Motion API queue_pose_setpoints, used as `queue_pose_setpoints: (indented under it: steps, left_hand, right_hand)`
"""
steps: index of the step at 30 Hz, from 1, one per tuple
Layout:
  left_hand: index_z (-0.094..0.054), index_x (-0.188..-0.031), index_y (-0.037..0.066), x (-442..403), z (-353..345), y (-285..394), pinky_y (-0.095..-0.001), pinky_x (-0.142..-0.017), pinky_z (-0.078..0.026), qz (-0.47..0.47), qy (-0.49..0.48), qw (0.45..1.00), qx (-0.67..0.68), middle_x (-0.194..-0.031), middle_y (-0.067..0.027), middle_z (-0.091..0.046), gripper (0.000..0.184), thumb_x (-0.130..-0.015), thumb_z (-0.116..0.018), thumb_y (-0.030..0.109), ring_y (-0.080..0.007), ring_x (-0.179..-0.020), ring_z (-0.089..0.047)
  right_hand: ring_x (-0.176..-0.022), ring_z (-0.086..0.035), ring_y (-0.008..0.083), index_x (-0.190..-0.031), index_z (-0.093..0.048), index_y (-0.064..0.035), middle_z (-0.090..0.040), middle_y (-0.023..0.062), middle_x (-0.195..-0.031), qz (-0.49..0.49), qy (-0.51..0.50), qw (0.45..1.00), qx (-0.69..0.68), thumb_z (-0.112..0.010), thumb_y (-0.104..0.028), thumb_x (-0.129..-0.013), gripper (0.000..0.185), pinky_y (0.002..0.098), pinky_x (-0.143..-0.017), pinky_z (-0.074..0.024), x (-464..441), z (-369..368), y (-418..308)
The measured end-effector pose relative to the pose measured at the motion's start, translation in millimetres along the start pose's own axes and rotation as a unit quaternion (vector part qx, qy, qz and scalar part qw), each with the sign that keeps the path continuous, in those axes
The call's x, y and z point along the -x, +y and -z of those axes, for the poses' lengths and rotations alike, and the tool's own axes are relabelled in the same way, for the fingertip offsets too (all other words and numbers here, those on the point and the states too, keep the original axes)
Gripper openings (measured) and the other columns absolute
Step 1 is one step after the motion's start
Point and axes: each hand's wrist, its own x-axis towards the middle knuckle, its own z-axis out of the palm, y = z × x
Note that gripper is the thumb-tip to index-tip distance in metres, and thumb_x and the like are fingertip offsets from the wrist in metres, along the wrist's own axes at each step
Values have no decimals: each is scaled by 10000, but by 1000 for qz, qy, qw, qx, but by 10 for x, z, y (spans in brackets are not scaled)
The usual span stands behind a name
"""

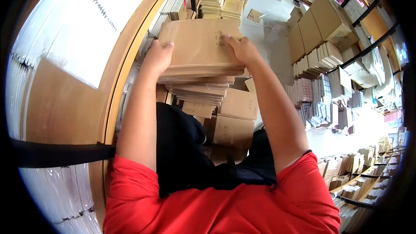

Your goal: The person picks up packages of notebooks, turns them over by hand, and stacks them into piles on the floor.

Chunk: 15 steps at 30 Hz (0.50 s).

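Both hands hold a stack of brown kraft-covered notebooks in front of me, with dark printed characters near the right side of the top cover. My left hand grips its left edge, thumb on top and fingers hidden beneath or behind. On the opposite edge, my right hand has its thumb pressed on the cover beside the print. Directly below is an uneven pile of similar brown notebooks; whether the held stack touches it I cannot tell. More brown stacks stand on the floor between my legs.
A wooden-edged shelf with plastic-wrapped paper goods runs close along my left. Cardboard boxes and several books line the racks on the right. Further ahead, more notebook stacks stand beside the tiled floor.
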Motion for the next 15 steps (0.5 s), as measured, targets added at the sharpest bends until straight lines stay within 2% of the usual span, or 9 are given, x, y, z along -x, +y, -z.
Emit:
queue_pose_setpoints:
  steps: [1, 4, 7, 9, 11, 13, 14, 15]
  left_hand:
    - [-488, -1387, -124, -2, -22, -40, -478, -1108, -439, 2, -1, 1000, -4, -1358, -383, -579, 662, -1017, -558, 420, -479, -1303, -568]
    - [-492, -1385, -118, -34, -53, -112, -490, -1111, -434, -1, 0, 1000, 6, -1363, -372, -583, 681, -1012, -562, 447, -494, -1305, -557]
    - [-493, -1381, -117, -44, -37, -127, -492, -1116, -429, 3, -13, 1000, 17, -1347, -362, -598, 687, -1012, -560, 458, -495, -1288, -567]
    - [-499, -1376, -115, -31, -57, -130, -492, -1113, -429, -3, 2, 1000, 10, -1341, -357, -602, 669, -1014, -560, 445, -494, -1282, -568]
    - [-511, -1369, -107, -9, -129, -165, -492, -1102, -434, -18, 55, 998, -6, -1346, -353, -597, 632, -1016, -564, 415, -494, -1288, -558]
    - [-533, -1360, -74, 114, -193, -138, -502, -1097, -435, -96, 149, 983, -53, -1350, -317, -601, 562, -1003, -584, 357, -482, -1299, -548]
    - [-545, -1356, -58, 185, -241, -112, -507, -1095, -436, -137, 195, 968, -77, -1352, -300, -603, 529, -997, -594, 328, -476, -1305, -543]
    - [-558, -1343, -40, 268, -280, -52, -516, -1087, -437, -216, 229, 944, -95, -1349, -279, -606, 499, -984, -604, 304, -466, -1302, -544]
  right_hand:
    - [-1035, -670, 302, -1237, -618, 138, -705, 260, -1113, -3, 18, 1000, -21, -653, -587, -949, 781, 414, -939, -509, 44, -56, 3]
    - [-1019, -669, 299, -1243, -598, 149, -698, 275, -1116, -26, -25, 992, -122, -672, -634, -912, 853, 423, -942, -507, 149, -39, -31]
    - [-1056, -689, 338, -1238, -589, 195, -716, 276, -1117, -25, -2, 995, -96, -673, -577, -938, 833, 390, -924, -529, 102, -86, 39]
    - [-1082, -662, 317, -1271, -575, 185, -691, 262, -1180, 24, -92, 986, -140, -657, -589, -944, 844, 391, -948, -509, 28, -61, 165]
    - [-1125, -631, 298, -1317, -564, 151, -660, 237, -1257, 20, -122, 972, -199, -633, -601, -953, 838, 389, -972, -483, 6, -57, 270]
    - [-1185, -595, 279, -1376, -559, 93, -623, 200, -1348, -36, -85, 956, -278, -601, -614, -966, 819, 382, -996, -452, 107, -73, 291]
    - [-1210, -578, 269, -1389, -562, 58, -604, 175, -1383, -49, -101, 932, -346, -583, -616, -975, 792, 378, -1004, -437, 150, -65, 393]
    - [-1235, -561, 260, -1403, -565, 22, -584, 151, -1418, -62, -116, 902, -412, -565, -619, -984, 766, 375, -1012, -422, 179, -58, 593]
